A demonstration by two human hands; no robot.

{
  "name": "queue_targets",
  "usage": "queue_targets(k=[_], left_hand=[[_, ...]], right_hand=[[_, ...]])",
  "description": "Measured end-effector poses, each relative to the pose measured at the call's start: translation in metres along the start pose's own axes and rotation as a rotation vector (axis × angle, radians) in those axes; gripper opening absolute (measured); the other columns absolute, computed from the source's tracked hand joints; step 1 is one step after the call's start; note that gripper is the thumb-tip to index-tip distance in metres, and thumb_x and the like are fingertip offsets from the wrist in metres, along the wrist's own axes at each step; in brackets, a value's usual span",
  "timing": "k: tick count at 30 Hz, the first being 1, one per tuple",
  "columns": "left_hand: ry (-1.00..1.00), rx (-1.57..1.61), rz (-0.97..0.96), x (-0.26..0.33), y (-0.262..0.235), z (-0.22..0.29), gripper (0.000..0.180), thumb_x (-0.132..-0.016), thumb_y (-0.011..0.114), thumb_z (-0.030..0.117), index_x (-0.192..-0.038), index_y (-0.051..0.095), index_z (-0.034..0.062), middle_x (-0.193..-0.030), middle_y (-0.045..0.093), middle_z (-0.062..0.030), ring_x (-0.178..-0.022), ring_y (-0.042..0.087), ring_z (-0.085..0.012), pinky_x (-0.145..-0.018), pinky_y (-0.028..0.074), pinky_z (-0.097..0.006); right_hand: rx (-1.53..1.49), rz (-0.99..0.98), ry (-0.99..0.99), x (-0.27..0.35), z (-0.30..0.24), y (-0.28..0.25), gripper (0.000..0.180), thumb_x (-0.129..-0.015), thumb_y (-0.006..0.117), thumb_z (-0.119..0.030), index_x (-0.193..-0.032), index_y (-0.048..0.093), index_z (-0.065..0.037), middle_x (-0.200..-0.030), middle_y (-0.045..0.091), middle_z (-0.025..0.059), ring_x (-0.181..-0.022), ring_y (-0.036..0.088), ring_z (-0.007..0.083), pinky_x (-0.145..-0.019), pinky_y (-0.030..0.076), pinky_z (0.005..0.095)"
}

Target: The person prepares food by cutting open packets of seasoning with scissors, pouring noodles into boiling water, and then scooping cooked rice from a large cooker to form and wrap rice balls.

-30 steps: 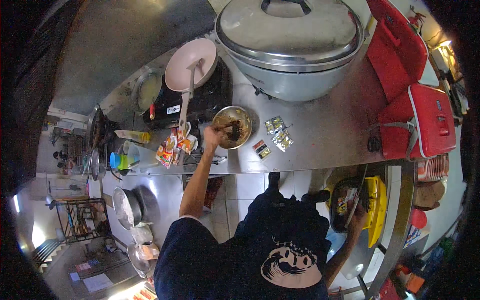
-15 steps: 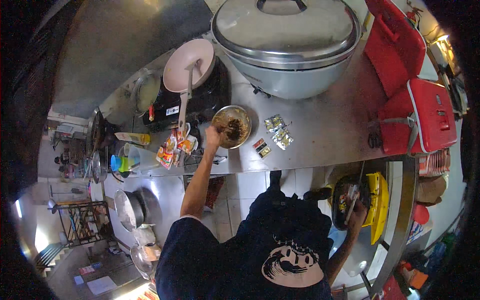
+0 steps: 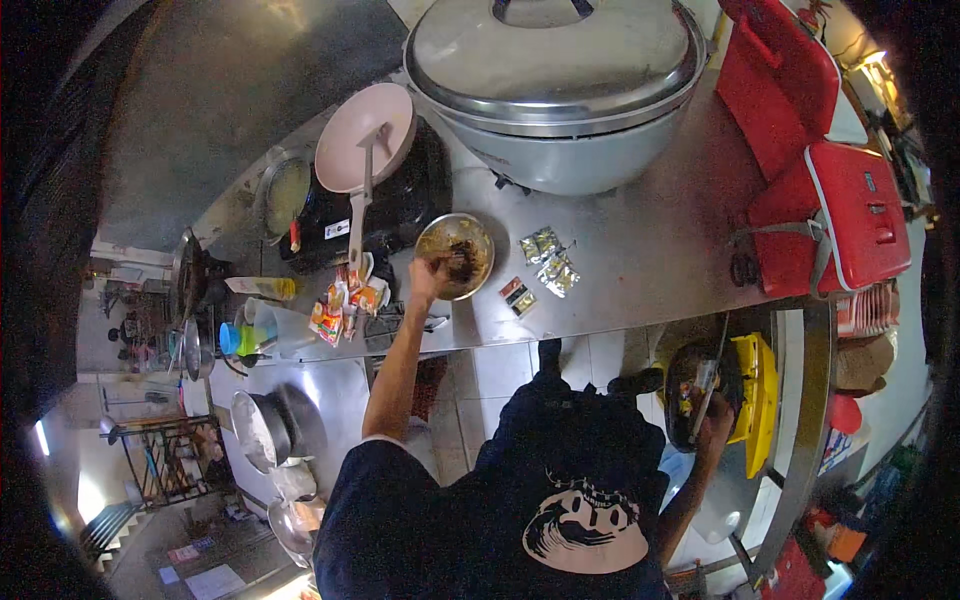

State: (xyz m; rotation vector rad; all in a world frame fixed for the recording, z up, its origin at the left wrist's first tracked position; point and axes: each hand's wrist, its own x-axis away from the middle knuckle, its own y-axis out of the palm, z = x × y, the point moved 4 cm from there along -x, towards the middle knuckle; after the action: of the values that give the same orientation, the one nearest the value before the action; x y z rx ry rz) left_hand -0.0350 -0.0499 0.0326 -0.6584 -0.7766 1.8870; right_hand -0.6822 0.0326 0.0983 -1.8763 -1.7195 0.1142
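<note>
My left hand [image 3: 429, 278] is at the near left rim of a small round metal bowl [image 3: 484, 232], its curled fingers reaching inside. Dark brown, crumbly food [image 3: 464, 262] lies in the bowl; what the fingers grip there is too small to make out. Low at the right, my right hand [image 3: 716, 420] closes on a long, thin, pale-edged piece [image 3: 709, 400]. That piece stands over a black container [image 3: 681, 380] with colourful bits in it, beside a yellow plastic part [image 3: 757, 400]. The fingertips of that hand are partly hidden.
Silver sachets [image 3: 550, 262] and small dark-and-gold packets [image 3: 517, 297] lie on the steel counter [image 3: 620, 270]. Behind stand a large lidded cooker [image 3: 570, 150] and a pink pan [image 3: 362, 140] on a black stove [image 3: 425, 185]. Orange-and-white packets [image 3: 345, 305] lie left; a red cooler [image 3: 865, 225] stands right.
The view has shifted slightly. My left hand has moved a little nearer at the bowl's rim, its fingers still inside. My right hand stays by the black container.
</note>
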Motion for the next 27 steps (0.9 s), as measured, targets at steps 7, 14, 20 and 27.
queue_targets(k=[7,14,20,27], left_hand=[[-0.058,-0.090,-0.045,-0.003,0.000,-0.011,0.023,-0.076,0.068,0.006,-0.097,0.077,0.0086,-0.092,0.074,-0.0170,-0.085,0.073,-0.0290,-0.078,0.057,-0.039],[-0.025,-0.186,-0.111,-0.001,-0.003,0.015,0.025,-0.071,0.069,0.001,-0.094,0.077,0.0079,-0.092,0.074,-0.0130,-0.085,0.073,-0.0281,-0.082,0.057,-0.038],[0.073,-0.157,-0.020,-0.003,0.003,-0.007,0.025,-0.068,0.070,0.001,-0.092,0.074,0.0069,-0.088,0.073,-0.0161,-0.082,0.072,-0.0320,-0.077,0.057,-0.041],[0.078,-0.139,-0.008,-0.012,0.011,-0.019,0.026,-0.068,0.067,0.000,-0.093,0.069,0.0044,-0.085,0.069,-0.0176,-0.080,0.067,-0.0383,-0.073,0.054,-0.046]], right_hand=[[0.033,0.030,-0.085,-0.002,0.001,0.002,0.029,-0.088,0.070,-0.028,-0.095,0.071,0.001,-0.071,0.065,0.0037,-0.065,0.058,0.0123,-0.057,0.045,0.0314],[0.079,-0.030,-0.047,-0.004,-0.003,-0.002,0.029,-0.089,0.071,-0.026,-0.102,0.071,0.000,-0.086,0.071,0.0102,-0.077,0.063,0.0136,-0.073,0.050,0.0300],[0.110,0.051,0.002,-0.002,-0.005,-0.006,0.032,-0.090,0.071,-0.031,-0.097,0.071,0.000,-0.078,0.069,0.0074,-0.071,0.056,0.0108,-0.066,0.048,0.0292],[-0.045,0.044,-0.017,0.000,-0.015,-0.003,0.032,-0.090,0.070,-0.029,-0.096,0.069,0.003,-0.081,0.068,0.0077,-0.074,0.057,0.0130,-0.068,0.047,0.0331]])
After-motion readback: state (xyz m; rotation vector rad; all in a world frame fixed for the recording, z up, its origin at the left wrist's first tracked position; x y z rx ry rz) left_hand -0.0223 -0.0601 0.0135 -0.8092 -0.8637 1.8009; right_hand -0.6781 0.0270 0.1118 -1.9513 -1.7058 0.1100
